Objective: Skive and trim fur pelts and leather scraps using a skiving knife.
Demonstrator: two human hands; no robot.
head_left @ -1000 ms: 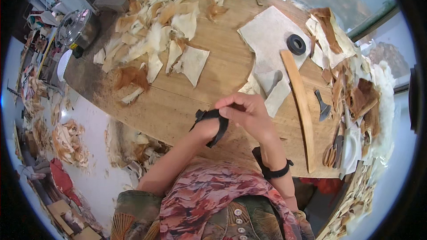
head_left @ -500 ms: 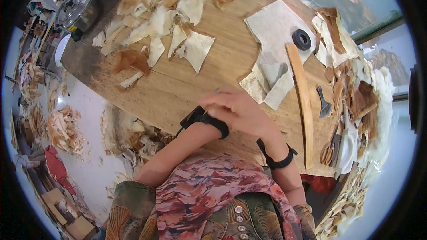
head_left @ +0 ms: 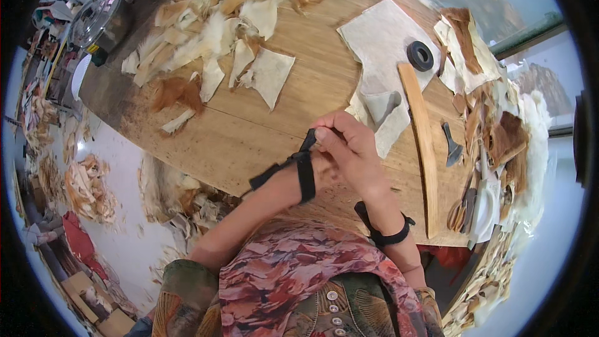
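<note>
Over the near edge of the wooden desk [head_left: 249,137], the right hand [head_left: 349,150] pinches the free end of a black wrist strap [head_left: 304,171] wrapped around the left wrist; the left hand lies hidden beneath it, so its grip cannot be told. Bare wood lies open just ahead, bounded by fur scraps [head_left: 212,31] at the far left and a pale hide piece [head_left: 380,43], a black ring [head_left: 420,56] and a long wooden stick [head_left: 421,143] at right.

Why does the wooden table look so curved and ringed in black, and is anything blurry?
Head view: a fisheye lens bends the table edges toward the black rim. Daylight is bright and even, whitening the window side on the right. The right hand, pinching a black strap at the left wrist, looks sharp; the left hand is hidden behind it.
</note>
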